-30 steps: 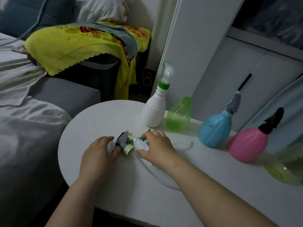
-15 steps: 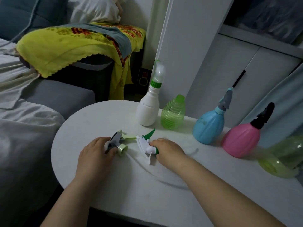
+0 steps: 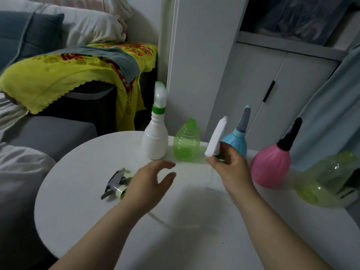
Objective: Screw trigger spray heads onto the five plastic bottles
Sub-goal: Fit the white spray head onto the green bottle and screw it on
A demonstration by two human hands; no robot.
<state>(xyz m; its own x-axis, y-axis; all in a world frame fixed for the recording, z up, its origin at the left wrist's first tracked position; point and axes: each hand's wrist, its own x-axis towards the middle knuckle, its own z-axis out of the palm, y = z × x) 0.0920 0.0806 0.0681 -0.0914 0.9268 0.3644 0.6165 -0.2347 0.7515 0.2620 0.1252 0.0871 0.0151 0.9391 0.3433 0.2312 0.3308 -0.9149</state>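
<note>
My right hand (image 3: 231,168) grips a white trigger spray head (image 3: 216,139) lifted above the white round table (image 3: 78,201), with its thin tube hanging down. My left hand (image 3: 150,184) hovers with relaxed fingers and holds nothing, beside a grey and pale green spray head (image 3: 116,184) lying on the table. Along the back stand a white bottle (image 3: 155,141) with a head fitted, a green ribbed bottle (image 3: 187,143) without one, a blue bottle (image 3: 238,141) and a pink bottle (image 3: 270,166) with heads. A yellow-green bottle (image 3: 327,182) lies at the right.
A grey sofa (image 3: 48,133) with a yellow blanket (image 3: 68,75) sits left of the table. White cabinet doors (image 3: 263,84) and a pale curtain (image 3: 331,114) stand behind the bottles.
My right hand lifted the white spray head off the table and raised it toward the bottles. My left hand let go of the grey spray head and moved right.
</note>
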